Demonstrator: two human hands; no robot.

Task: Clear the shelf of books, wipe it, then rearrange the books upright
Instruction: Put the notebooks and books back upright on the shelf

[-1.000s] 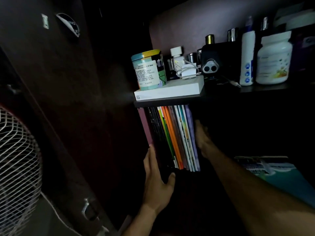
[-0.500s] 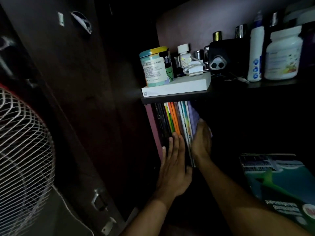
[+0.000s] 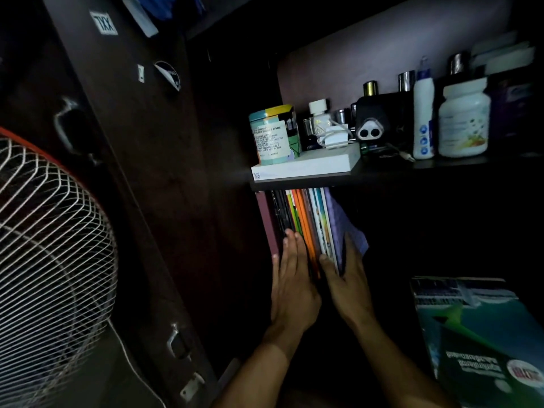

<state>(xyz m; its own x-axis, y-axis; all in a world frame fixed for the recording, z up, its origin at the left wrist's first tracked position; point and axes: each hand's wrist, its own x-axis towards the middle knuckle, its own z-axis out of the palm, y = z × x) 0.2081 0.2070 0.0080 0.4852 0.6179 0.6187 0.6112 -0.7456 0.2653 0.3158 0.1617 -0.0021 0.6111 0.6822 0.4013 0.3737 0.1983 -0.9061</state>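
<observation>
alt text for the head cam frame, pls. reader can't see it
In a dim cupboard, a left hand lies flat against the spines of upright books under a shelf, while the right hand grips the row's right side. A teal book lies at lower right, a fan at left.

Left hand [image 3: 290, 285] has slid from the stack's side onto the book spines [image 3: 306, 222]

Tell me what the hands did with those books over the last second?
The left hand slid up from the bottom left of the books and now lies flat against their spines. The right hand came forward from behind the purple cover and now grips the right part of the row, thumb in front. The books stayed upright under the shelf; the tin and bottles above did not move.
</observation>
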